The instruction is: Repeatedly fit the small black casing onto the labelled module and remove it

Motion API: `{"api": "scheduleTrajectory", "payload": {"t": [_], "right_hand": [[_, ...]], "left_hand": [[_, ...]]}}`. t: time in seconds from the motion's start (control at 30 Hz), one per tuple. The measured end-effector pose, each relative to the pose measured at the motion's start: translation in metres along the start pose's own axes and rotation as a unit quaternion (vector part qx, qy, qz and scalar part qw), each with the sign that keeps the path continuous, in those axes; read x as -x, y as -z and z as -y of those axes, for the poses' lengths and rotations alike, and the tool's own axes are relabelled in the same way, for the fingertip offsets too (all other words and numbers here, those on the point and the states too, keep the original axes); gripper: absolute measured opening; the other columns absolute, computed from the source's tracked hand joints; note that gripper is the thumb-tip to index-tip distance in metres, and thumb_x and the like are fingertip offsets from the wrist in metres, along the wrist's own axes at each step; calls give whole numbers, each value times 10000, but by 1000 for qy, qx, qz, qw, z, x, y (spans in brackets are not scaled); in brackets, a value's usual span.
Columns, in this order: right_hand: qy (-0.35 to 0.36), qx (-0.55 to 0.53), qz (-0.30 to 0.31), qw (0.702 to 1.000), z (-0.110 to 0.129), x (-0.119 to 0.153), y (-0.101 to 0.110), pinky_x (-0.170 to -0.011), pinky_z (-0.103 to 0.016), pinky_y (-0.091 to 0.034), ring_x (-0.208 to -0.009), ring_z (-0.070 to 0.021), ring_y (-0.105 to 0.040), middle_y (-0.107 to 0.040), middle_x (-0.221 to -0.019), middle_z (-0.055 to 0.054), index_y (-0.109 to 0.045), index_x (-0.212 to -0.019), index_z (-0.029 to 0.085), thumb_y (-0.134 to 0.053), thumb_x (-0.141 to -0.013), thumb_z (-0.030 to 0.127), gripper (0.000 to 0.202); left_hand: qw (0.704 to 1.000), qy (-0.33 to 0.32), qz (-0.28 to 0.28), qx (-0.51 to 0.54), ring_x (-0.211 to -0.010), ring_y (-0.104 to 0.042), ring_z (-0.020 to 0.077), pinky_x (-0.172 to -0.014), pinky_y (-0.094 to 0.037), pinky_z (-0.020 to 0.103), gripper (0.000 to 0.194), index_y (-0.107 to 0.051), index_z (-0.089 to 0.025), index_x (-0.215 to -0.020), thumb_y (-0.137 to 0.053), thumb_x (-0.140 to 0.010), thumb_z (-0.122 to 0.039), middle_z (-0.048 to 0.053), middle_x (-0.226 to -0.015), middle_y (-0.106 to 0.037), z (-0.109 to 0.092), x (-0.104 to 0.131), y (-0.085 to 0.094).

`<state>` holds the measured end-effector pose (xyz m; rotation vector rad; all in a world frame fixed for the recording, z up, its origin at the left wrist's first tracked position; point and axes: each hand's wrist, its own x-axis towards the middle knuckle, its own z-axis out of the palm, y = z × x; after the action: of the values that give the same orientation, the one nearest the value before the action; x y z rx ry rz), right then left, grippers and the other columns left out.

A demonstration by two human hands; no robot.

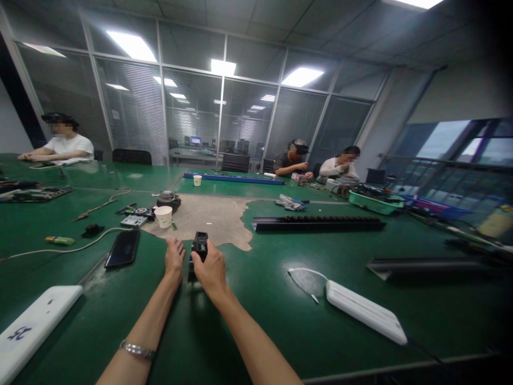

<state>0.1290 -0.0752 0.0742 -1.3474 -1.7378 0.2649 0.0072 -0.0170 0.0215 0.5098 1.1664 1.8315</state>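
My right hand [212, 270] is closed around a small black box-shaped part [200, 243] with openings in its top face. It stands upright just above or on the green table [256, 299]; I cannot tell which. To its left, my left hand [175, 259] is on the table with loosely bent fingers and nothing visible in it, apart from the black part. A silvery bracelet [138, 350] circles the left wrist. Beyond the hands lie a bare beige patch [212, 214] of tabletop and a white paper cup [163, 217]. A dark phone [122, 248] lies to the left.
A white power bank-like block [38, 326] lies front left, a white strip with a cable [364, 312] at right. Long black rails [318, 224] lie beyond, near a green basket [375, 203]. Metal parts [167, 199] sit behind the cup. Several people sit at the table's far side.
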Motion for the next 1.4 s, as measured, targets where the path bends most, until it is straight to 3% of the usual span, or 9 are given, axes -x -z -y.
{"api": "scheduleTrajectory", "payload": {"t": [0.33,0.47,0.7,0.93,1.07,1.2,1.3,1.4], "right_hand": [[8,71,52,996,10,7,-18,-794,-312,-450,-951,-247,-608,-619,-1039,-148,-454,-1226,123,-570,-817,330,473],[-6,90,81,993,5,12,-24,-840,-363,-447,-1015,-278,-583,-564,-1151,-207,-427,-1272,88,-595,-793,329,562],[38,30,40,998,-15,22,-38,-996,-404,-360,-1245,-305,-403,-400,-1354,-237,-288,-1383,39,-609,-777,326,744],[16,-12,29,999,-19,24,-47,-963,-382,-398,-1145,-280,-511,-499,-1275,-210,-358,-1350,51,-589,-787,285,652],[22,-36,1,999,-7,12,-31,-952,-347,-410,-1132,-262,-525,-521,-1259,-191,-343,-1363,64,-579,-799,294,654],[45,-57,-38,997,-6,-8,2,-967,-318,-401,-1157,-236,-511,-525,-1268,-160,-338,-1372,90,-551,-827,326,631],[55,-50,-57,996,-28,-15,29,-989,-312,-382,-1181,-224,-492,-520,-1279,-146,-363,-1360,98,-537,-829,306,596],[22,-14,-65,998,-62,-11,48,-979,-323,-390,-1139,-233,-526,-545,-1247,-152,-382,-1352,93,-549,-803,277,603]], "left_hand": [[1000,14,-8,-4,-1256,-408,225,-1006,-343,352,733,-378,-147,-1360,-214,-850,-647,178,-1387,-398,-3,-2,-1],[1000,18,-14,-6,-1250,-414,232,-1003,-348,363,746,-383,-155,-1359,-217,-839,-664,165,-1384,-408,-2,-5,1],[1000,4,-9,-8,-1233,-436,226,-997,-358,348,696,-452,-147,-1308,-246,-854,-633,155,-1374,-425,0,-5,2],[1000,-9,5,-7,-1204,-469,189,-1001,-356,325,425,-550,-161,-1210,-432,-849,-353,108,-1330,-488,7,-10,2],[1000,-14,6,-6,-1196,-477,185,-1002,-357,330,384,-609,-168,-1136,-417,-832,-303,91,-1304,-517,10,-13,3],[999,-36,18,-13,-1200,-472,178,-998,-358,324,395,-638,-172,-1099,-366,-849,-313,88,-1282,-537,10,-11,4],[999,-38,8,-21,-1209,-464,178,-1004,-345,342,425,-616,-177,-1142,-334,-866,-334,101,-1294,-525,9,-9,3],[1000,-17,5,-26,-1204,-470,188,-1008,-336,362,456,-532,-182,-1250,-369,-867,-367,123,-1305,-510,8,-8,1]]}}
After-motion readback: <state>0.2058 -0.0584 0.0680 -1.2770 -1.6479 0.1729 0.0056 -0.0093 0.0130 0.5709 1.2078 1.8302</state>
